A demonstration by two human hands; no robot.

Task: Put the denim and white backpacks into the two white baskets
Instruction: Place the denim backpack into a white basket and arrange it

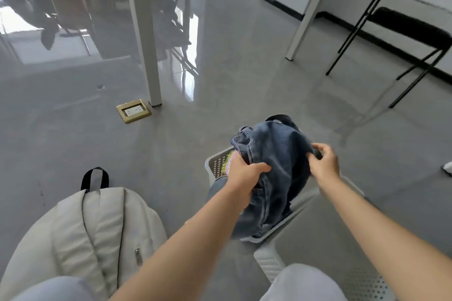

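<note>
The denim backpack stands partly inside a white perforated basket on the floor, its lower end down in the basket and its top sticking out. My left hand grips its left side. My right hand grips its right edge. A second white basket sits nearer to me at the bottom right, partly hidden by my right arm and knee. The white backpack with a black top loop lies on the floor at the lower left, apart from both hands.
A white table leg stands ahead on the grey floor, with a brass floor socket beside it. Another white leg and a black folding chair are at the right. My knees fill the bottom edge.
</note>
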